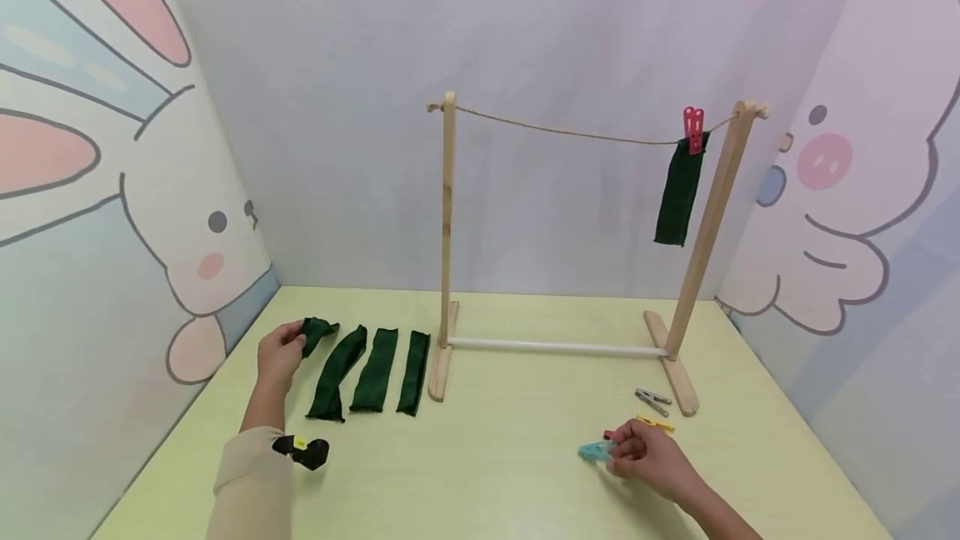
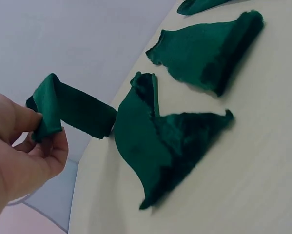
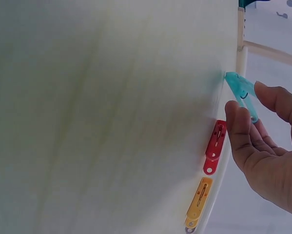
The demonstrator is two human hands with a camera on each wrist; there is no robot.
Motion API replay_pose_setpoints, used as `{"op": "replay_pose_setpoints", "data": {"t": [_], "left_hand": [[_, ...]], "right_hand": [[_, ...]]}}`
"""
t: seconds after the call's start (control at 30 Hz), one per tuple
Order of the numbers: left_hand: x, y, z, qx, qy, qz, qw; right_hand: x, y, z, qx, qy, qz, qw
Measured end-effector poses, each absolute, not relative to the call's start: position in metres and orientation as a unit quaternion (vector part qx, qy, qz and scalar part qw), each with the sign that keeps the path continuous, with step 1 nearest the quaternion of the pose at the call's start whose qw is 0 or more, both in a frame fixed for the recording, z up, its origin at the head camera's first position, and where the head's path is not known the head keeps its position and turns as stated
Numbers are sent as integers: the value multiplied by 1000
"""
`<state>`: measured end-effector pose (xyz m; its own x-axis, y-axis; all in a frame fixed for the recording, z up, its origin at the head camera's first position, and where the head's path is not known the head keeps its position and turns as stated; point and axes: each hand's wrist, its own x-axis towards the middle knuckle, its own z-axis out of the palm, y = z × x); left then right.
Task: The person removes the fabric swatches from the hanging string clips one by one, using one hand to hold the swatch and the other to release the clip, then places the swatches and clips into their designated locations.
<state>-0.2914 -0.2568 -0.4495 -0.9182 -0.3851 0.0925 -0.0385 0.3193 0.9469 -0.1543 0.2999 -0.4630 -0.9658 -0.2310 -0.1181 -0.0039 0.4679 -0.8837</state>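
At the far left of the table, my left hand pinches one end of a dark green cloth strip. In the left wrist view the held strip is folded over at the fingers, its other end hanging toward the tabletop. Three more green strips lie beside it. My right hand, front right, grips a light blue clothespin between thumb and fingers. The right wrist view shows the clothespin's tip at the table surface. Close by lie a red clothespin and a yellow clothespin.
A wooden rack with a left post, right post and white bottom bar stands at the back. On its rope, a pink clothespin holds a green strip. A grey clothespin lies near the right foot.
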Motion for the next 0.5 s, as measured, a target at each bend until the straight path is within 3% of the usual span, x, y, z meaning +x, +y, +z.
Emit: {"op": "replay_pose_setpoints", "data": {"t": [0.5], "left_hand": [[-247,-282,-479,208,-809,-543,86]], "right_hand": [[-155,307,-465,-96,878,-451,130]]}}
